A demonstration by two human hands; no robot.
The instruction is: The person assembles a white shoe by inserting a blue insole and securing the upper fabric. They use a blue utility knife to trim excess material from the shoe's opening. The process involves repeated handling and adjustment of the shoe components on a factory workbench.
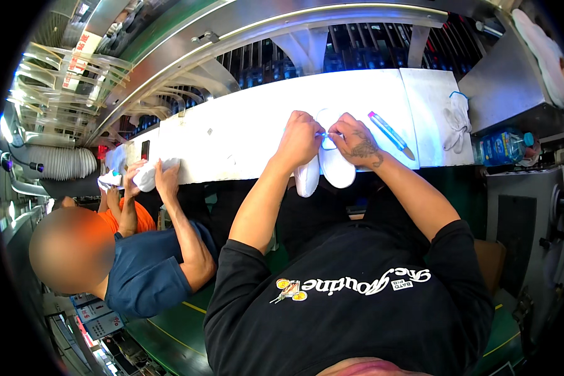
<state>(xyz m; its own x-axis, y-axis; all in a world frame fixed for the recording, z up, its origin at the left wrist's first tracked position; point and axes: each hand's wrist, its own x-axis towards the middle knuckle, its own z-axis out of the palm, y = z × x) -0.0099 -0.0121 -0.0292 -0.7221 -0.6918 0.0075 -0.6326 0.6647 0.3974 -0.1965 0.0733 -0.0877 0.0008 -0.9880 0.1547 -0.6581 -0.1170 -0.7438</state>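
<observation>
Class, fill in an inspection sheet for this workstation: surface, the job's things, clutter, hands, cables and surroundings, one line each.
Surface: long white bench, lit brightly.
Job's things: pair of white shoes hanging over the near edge; thin blue lace at their tops.
Clutter: blue-and-pink pen; white gloves; blue bottle off the bench.
Hands: left hand and right hand both pinch the lace.
Cables: nothing seen.
Surroundings: co-worker's hands on another white shoe; metal machine frame behind.
</observation>
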